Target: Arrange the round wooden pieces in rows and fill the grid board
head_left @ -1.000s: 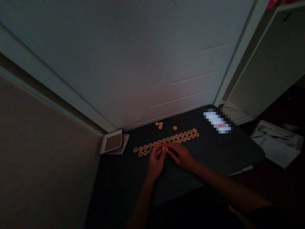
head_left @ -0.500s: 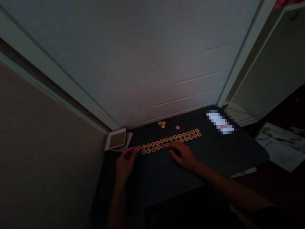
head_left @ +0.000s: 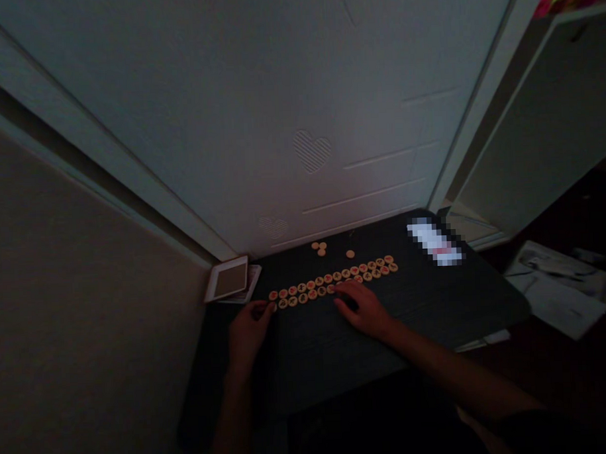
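Two long rows of round xiangqi pieces [head_left: 328, 278], marked in red and dark characters, lie side by side on a dark table [head_left: 307, 359]. My left hand [head_left: 248, 331] is at the left end of the nearer row. Its thumb and finger pinch a xiangqi piece [head_left: 274, 307], mostly covered by the fingertips. Over the middle of the nearer row rests my right hand [head_left: 364, 309], its fingers curved and touching the pieces, its thumb apart from them. Some pieces beneath it are hidden.
Behind the rows lie three plain pieces [head_left: 322, 252] together and a single piece [head_left: 350, 254]. A shallow framed tray [head_left: 227, 261] sits at the table's left back. A blurred white item [head_left: 435, 241] lies at the right. A white door panel [head_left: 279, 122] rises behind.
My left hand has shifted from the far row's left end to the nearer row's left end, where a piece now shows at its fingertips. My right hand stays almost still.
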Action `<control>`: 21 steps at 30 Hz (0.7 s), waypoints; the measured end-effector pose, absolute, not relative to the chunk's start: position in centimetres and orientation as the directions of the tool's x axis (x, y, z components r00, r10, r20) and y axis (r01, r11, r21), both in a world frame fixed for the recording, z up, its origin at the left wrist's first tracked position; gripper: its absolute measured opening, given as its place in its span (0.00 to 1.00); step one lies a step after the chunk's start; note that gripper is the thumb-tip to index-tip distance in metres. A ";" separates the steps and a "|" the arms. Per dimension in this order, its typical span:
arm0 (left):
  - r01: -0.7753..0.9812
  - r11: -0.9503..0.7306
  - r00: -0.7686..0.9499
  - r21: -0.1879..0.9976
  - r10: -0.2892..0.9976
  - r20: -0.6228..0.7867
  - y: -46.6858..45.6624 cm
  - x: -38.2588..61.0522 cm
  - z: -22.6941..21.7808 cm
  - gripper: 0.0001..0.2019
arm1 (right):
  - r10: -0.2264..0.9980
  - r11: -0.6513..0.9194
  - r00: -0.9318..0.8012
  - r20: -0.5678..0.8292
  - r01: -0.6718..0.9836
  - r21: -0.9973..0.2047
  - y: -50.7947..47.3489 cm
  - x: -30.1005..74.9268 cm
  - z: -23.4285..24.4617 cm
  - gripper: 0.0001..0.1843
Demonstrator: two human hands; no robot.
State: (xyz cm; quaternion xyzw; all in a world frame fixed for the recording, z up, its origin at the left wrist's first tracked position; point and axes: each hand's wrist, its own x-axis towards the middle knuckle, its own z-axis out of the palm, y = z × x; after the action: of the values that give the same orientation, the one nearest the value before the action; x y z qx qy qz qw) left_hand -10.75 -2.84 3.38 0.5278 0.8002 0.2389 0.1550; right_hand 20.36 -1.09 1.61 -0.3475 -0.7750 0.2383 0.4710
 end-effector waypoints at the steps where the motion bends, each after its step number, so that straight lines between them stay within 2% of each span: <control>1: 0.771 0.331 -0.398 0.544 0.917 0.005 -2.8 -10.8 3.3 0.21 | 0.764 0.644 -0.313 0.564 0.310 -0.700 -1.1 20.4 1.6 0.19; 8: 0.820 0.244 -0.327 0.517 0.942 0.074 -1.8 -11.1 2.6 0.22 | 0.769 0.637 -0.306 0.561 0.309 -0.706 -1.0 20.3 1.7 0.17; 15: 0.860 0.337 -0.377 0.384 0.926 0.029 -0.6 -10.1 3.0 0.22 | 0.771 0.635 -0.307 0.558 0.307 -0.709 -1.1 20.3 1.7 0.16; 21: 0.854 0.366 -0.403 0.371 0.915 0.025 -0.9 -9.5 3.1 0.23 | 0.765 0.643 -0.310 0.565 0.311 -0.700 -1.0 20.4 1.6 0.16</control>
State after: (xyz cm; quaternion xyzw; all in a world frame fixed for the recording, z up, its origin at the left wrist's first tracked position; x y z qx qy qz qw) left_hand -9.49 -0.93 3.11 0.5384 0.8211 0.1650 0.0929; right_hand 20.36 -1.01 1.59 -0.3478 -0.7731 0.2396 0.4733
